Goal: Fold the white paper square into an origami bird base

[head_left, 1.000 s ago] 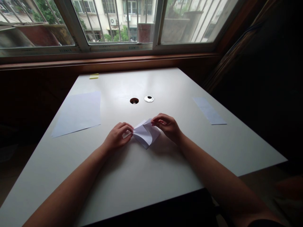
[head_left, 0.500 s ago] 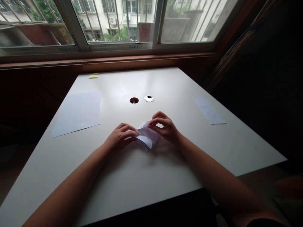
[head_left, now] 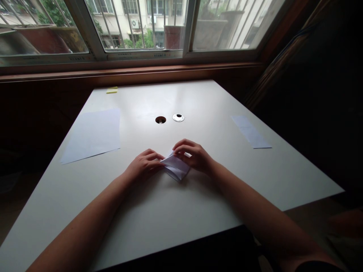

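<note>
No legible text.
Small dark printed marks (head_left: 159,55) in several short strips along the lower rail of the window frame (head_left: 138,57), too tiny and blurred to read as letters or numbers.

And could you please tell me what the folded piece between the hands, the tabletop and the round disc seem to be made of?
The folded piece: matt white paper, by its thin edges and creases.
The tabletop: smooth, white, softly reflecting the window; perhaps laminate.
The round disc: pale and shiny; metal or plastic, I can't tell which.
</note>
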`<state>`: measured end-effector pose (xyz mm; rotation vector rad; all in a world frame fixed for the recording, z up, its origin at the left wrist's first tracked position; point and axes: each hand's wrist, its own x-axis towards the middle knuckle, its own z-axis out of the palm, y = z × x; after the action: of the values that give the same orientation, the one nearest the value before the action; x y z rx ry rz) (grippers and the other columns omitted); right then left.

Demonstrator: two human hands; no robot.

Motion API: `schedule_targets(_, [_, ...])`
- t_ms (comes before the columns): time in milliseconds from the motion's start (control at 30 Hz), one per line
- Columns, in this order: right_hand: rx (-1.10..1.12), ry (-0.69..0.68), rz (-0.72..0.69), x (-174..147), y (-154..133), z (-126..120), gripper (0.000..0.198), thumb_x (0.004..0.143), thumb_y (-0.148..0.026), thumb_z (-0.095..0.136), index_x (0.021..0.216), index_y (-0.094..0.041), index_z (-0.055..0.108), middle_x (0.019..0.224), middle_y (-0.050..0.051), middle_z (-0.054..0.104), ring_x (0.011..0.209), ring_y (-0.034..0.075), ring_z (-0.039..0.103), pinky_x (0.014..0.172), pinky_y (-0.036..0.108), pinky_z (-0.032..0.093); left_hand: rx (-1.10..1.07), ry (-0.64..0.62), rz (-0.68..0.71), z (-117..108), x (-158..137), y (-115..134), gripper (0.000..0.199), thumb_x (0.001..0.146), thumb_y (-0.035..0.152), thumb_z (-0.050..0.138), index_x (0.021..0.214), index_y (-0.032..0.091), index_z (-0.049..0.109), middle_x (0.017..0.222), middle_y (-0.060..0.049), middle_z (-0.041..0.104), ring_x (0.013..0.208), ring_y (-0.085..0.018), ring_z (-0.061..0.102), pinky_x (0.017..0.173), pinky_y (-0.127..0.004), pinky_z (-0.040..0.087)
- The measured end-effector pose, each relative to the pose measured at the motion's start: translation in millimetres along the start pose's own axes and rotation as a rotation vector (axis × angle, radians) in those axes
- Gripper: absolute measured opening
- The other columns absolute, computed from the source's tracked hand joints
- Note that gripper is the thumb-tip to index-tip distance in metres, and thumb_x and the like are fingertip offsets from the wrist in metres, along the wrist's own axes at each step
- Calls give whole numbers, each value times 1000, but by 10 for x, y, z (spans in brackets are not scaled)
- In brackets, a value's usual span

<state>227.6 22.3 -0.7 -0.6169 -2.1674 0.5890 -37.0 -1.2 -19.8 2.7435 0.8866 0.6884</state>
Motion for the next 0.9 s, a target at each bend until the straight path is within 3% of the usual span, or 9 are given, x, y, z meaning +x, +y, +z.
schedule_targets(233, [-264,-118,-83,28,-83,52,15,93,-30,62,105,-23,67,104,6,68,89,19,61,81,37,49,53,26,8,38,-17,-18,22,94,27,60,114,31,70,109,-4,69,94,-19,57,82,-32,53])
schedule_targets(400, [-286,-136,-85,51,-142,58,26,87,-43,68,103,-22,66,106,6,69,89,21,58,83,38,45,83,67,33,69,-18,-32,16,92,26,64,106,28,71,107,-4,69,92,-18,56,81,-31,53])
schedule_targets(600, [-314,-186,-46,45,-178,72,9,86,-29,69,92,-23,66,102,4,71,87,21,55,80,38,43,102,50,30,38,-5,-1,16,93,24,62,105,28,71,108,-4,69,93,-18,56,80,-30,53])
schedule_targets(700, [-305,-161,-51,54,-180,78,1,87,-23,66,86,-23,66,99,3,71,84,20,55,79,38,44,121,40,34,29,0,10,19,93,23,61,108,28,71,108,-3,70,93,-18,56,80,-31,53])
schedule_targets(900, [-218,-11,-66,70,-163,47,5,89,-20,65,85,-23,66,96,5,70,83,20,57,78,38,49,155,87,-42,35,-8,20,17,93,26,61,106,29,72,104,-3,70,91,-18,58,77,-31,52])
